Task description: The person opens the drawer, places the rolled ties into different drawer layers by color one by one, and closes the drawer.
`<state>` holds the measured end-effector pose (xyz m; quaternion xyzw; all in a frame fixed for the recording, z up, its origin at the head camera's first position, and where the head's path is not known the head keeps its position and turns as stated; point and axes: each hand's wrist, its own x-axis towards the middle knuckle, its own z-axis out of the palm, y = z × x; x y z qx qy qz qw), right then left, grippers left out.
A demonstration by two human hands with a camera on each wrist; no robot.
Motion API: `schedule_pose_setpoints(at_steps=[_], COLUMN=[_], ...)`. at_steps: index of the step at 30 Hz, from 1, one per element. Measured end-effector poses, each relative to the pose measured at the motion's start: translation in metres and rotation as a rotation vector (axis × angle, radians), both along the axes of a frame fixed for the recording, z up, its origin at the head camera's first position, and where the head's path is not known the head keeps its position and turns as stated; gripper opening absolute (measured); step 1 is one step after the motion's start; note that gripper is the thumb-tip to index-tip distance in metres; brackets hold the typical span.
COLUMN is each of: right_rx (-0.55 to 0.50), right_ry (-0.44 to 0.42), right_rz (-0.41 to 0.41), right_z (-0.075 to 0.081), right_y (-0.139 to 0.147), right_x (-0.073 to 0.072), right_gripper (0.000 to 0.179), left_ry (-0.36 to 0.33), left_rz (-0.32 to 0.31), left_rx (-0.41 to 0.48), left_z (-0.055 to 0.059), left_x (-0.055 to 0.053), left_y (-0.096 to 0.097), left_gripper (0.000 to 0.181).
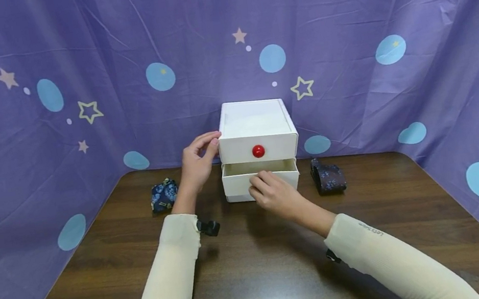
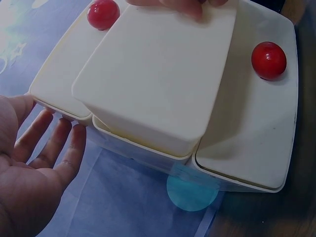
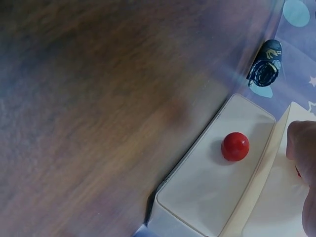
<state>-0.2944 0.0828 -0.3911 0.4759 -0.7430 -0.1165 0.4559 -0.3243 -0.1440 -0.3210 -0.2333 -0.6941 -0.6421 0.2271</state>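
A small white drawer cabinet [image 1: 255, 118] stands at the back of the table, its drawers fitted with round red knobs [image 1: 258, 151]. Its middle drawer [image 2: 153, 74] is pulled partway out; the others look closed in the left wrist view. My right hand [image 1: 274, 193] pinches the middle drawer's knob, which the fingers mostly cover; a sliver of red shows in the right wrist view. Against the cabinet's upper left side rests my left hand [image 1: 197, 163], fingers extended and touching its edge. What I can see of the drawer's inside, in the head view, is bare white.
A rolled dark blue patterned necktie [image 1: 164, 195] lies left of the cabinet. Another rolled dark tie [image 1: 328, 176] sits to the right. Behind the brown wooden table [image 1: 239, 273] hangs a purple curtain [image 1: 203, 31] with stars and dots.
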Motion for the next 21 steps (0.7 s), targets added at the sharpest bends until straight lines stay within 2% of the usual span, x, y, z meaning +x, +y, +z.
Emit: schedule_pose_setpoints(at_steps=[4, 13, 21], right_rx=[0.004, -0.009, 0.001], right_ry=[0.004, 0.014, 0.016], right_rz=[-0.002, 0.021, 0.003], right_z=[0.0008, -0.0005, -0.001], right_y=[0.0003, 0.0005, -0.0003], right_x=[0.0019, 0.0043, 0.0059], right_gripper=[0.025, 0.015, 0.01], left_ry=[0.003, -0.006, -0.01], left_rz=[-0.005, -0.005, -0.01], left_rx=[0.004, 0.003, 0.009], left_z=[0.0006, -0.0006, -0.0003], left_x=[-0.0001, -0.0004, -0.0003], left_y=[0.0001, -0.0007, -0.0011], left_gripper=[0.028, 0.028, 0.028])
